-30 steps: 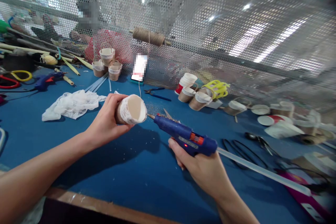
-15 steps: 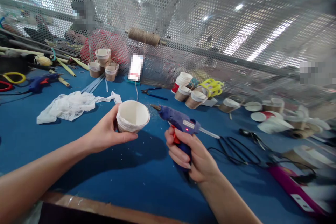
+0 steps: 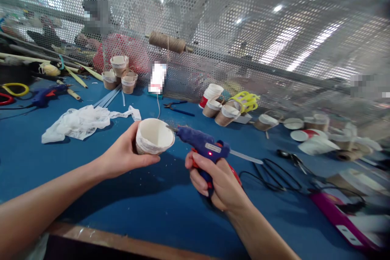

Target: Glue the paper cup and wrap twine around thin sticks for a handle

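Observation:
My left hand (image 3: 129, 148) is closed around a paper cup (image 3: 155, 136), white inside, with white lace-like trim around its upper part. The cup's mouth faces up and tilts toward me. In my right hand (image 3: 213, 174) is a blue hot glue gun (image 3: 202, 140), with a red light lit on its side and a clear glue stick (image 3: 246, 157) poking out of its back. The nozzle sits at the cup's right rim; whether it touches, I cannot tell. Left of the cup lies a heap of white lace ribbon (image 3: 79, 124) on the blue table (image 3: 146, 207).
Small trimmed cups with twine handles (image 3: 119, 63) stand at the back left. More cups (image 3: 227, 114) are at centre right. Pliers (image 3: 179, 109), a second glue gun (image 3: 48, 94), black cables (image 3: 278, 174) and a magenta power strip (image 3: 338, 221) lie around. A perforated metal screen (image 3: 195, 12) borders the back.
My right hand has brought the glue gun left, so its nozzle now reaches the cup's rim. My left hand and the cup have barely moved.

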Demonstrator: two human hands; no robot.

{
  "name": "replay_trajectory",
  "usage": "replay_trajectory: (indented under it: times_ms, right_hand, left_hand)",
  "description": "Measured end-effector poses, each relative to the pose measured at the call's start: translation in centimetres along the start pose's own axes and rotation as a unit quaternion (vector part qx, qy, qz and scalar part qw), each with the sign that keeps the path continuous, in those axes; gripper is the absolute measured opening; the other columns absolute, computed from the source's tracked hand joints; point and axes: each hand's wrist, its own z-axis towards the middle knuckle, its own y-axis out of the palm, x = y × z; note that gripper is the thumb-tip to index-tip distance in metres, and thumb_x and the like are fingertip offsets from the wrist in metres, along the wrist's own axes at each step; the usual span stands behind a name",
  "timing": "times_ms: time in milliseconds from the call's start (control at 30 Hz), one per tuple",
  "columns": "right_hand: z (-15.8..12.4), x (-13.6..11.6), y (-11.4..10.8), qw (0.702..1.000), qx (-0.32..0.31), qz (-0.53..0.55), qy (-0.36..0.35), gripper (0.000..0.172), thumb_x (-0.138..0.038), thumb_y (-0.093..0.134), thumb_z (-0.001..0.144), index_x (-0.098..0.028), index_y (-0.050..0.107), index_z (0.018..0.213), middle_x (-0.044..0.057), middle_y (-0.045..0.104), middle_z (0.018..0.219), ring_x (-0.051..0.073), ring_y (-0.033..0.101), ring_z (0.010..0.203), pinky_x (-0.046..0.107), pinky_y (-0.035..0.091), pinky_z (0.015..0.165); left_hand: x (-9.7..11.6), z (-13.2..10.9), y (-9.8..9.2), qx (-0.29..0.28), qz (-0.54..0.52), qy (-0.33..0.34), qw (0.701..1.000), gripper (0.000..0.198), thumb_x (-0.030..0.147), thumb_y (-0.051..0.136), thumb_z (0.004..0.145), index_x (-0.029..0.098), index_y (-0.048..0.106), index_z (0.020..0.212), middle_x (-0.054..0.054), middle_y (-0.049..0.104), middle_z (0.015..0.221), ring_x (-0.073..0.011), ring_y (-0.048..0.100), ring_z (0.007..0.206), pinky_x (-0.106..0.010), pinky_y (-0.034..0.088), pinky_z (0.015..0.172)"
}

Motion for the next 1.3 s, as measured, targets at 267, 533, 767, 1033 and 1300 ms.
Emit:
replay_trajectory:
  times_ms: [267, 533, 767, 1033, 1300]
  right_hand:
    - [-0.5, -0.7, 0.0, 0.927, 0.120, -0.349, -0.064, 0.027, -0.037, 0.056, 0.074, -0.014, 0.057, 0.060, -0.004, 0.046, 0.037, 0.008, 0.044, 0.033, 0.022, 0.040, 0.039]
    - [-0.2, -1.3, -2.0, 0.962, 0.012, -0.264, -0.064, 0.030, -0.042, 0.053, 0.078, -0.013, 0.057, 0.070, -0.006, 0.044, 0.035, 0.005, 0.038, 0.030, 0.019, 0.029, 0.033]
    - [-0.1, -1.7, -2.5, 0.957, 0.003, -0.285, -0.057, 0.030, -0.041, 0.055, 0.078, -0.013, 0.057, 0.069, -0.005, 0.045, 0.037, 0.007, 0.040, 0.031, 0.019, 0.030, 0.032]
    - [-0.3, -1.9, -2.2, 0.970, -0.025, -0.240, -0.025, 0.024, -0.037, 0.058, 0.077, -0.013, 0.057, 0.070, -0.006, 0.045, 0.035, 0.005, 0.038, 0.030, 0.017, 0.030, 0.033]
    - [-0.1, -1.1, -1.4, 0.998, -0.037, 0.058, 0.013, 0.018, -0.033, 0.058, 0.075, -0.015, 0.059, 0.074, -0.008, 0.038, 0.038, 0.002, 0.024, 0.029, 0.014, 0.016, 0.028]
  left_hand:
    - [-0.1, 0.4, -0.4, 0.019, 0.126, 0.020, 0.992, 0.052, 0.021, 0.067, 0.062, 0.016, 0.041, 0.106, -0.006, 0.056, 0.100, -0.0191, 0.055, 0.091, -0.032, 0.046, 0.079]
    - [-0.4, 0.4, -0.7, -0.031, 0.114, 0.019, 0.993, 0.060, 0.024, 0.069, 0.062, 0.016, 0.039, 0.112, -0.007, 0.053, 0.107, -0.0190, 0.053, 0.095, -0.033, 0.044, 0.084]
    - [0.3, 0.2, -1.1, -0.122, 0.043, -0.037, 0.991, 0.062, 0.027, 0.072, 0.061, 0.017, 0.041, 0.114, -0.007, 0.055, 0.106, -0.0194, 0.054, 0.094, -0.030, 0.045, 0.080]
    - [0.3, 0.3, -1.1, -0.093, 0.049, -0.034, 0.994, 0.062, 0.025, 0.072, 0.060, 0.017, 0.040, 0.113, -0.006, 0.053, 0.105, -0.0192, 0.053, 0.094, -0.030, 0.044, 0.080]
    - [-0.1, 0.3, -0.6, -0.067, -0.030, -0.034, 0.997, 0.075, 0.023, 0.075, 0.056, 0.015, 0.032, 0.117, -0.010, 0.054, 0.107, -0.0222, 0.053, 0.098, -0.033, 0.044, 0.082]
